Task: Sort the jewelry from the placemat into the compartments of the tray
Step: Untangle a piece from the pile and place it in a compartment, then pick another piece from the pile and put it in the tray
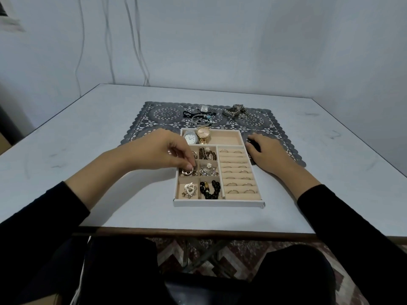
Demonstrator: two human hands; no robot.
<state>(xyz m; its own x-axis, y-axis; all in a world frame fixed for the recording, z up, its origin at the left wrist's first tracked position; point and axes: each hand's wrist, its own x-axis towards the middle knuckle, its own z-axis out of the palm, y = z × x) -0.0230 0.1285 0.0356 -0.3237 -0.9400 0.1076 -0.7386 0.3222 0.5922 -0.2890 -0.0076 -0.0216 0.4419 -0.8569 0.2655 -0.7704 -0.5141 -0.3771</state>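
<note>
Head view: a gold hoop (187, 172) is pinched by the left hand (163, 150) in the tray's (218, 204) middle-left compartment, apparently to be grouped with like pieces. The tray seems to be braced by the right hand (267, 150), laid on the placemat (141, 126) just beside it; whether anything is gripped there cannot be told.

The left hand (163, 150), reaching out of a black long sleeve (44, 216), hangs palm down with its fingertips (189, 166) bunched, pinching a small gold-coloured metal hoop (187, 172). The right hand (266, 150), likewise sleeved in black, rests palm down with its fingers loosely bent.
</note>
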